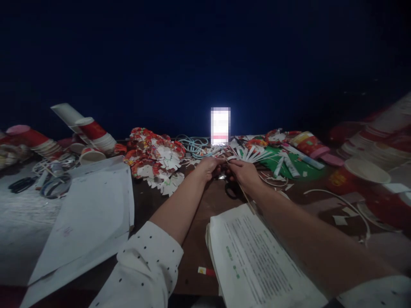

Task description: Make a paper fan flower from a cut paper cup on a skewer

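Note:
Both hands meet over the middle of the table. My left hand (210, 167) is closed, its fingertips close to those of the other hand; what they pinch is too small and dark to make out. My right hand (244, 172) is closed on a thin pale cord (245, 196), which trails down towards a printed booklet (253, 252). Behind the right hand, white paper strips (252, 154) fan out; whether it touches them is unclear. Just below the hands lies a dark loop (231, 191) that looks like a scissors handle.
Red-and-white paper cut-outs (154, 149) pile up left of centre, beside blue cord (192, 144). A lit screen (220, 126) stands behind. Stacked paper cups (96, 134) and white sheets (86, 205) lie left; marker pens (290, 166), green paper (271, 161) and more cups (367, 170) are right.

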A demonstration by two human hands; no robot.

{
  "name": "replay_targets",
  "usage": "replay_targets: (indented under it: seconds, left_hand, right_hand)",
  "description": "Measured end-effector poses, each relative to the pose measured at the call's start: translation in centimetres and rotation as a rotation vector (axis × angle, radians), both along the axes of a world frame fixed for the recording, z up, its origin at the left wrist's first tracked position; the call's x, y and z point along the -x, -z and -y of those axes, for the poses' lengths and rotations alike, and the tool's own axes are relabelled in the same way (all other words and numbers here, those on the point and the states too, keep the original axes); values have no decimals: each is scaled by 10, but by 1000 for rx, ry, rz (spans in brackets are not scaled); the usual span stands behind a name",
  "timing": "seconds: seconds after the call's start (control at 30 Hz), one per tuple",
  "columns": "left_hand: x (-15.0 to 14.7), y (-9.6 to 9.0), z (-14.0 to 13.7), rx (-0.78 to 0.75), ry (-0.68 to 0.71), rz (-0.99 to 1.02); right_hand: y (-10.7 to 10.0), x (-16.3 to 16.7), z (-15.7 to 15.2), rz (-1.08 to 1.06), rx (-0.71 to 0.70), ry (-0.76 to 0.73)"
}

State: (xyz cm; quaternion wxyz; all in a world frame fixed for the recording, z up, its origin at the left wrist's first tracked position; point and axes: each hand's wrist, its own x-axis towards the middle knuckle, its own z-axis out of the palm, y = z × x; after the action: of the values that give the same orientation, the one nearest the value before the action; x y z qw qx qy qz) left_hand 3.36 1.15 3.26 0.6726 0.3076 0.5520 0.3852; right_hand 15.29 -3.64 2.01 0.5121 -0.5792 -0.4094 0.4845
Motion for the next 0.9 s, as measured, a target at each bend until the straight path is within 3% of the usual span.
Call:
replay_targets:
  seconds: [0.7, 0.9]
  left_hand:
    - [-3, -1, 4, -42, 17, -14]
    - [-5, 0, 5, -70, 26, -57]
  right_hand:
    - [3, 3, 5, 82, -97, -10]
    - [2, 3, -2, -7, -39, 83]
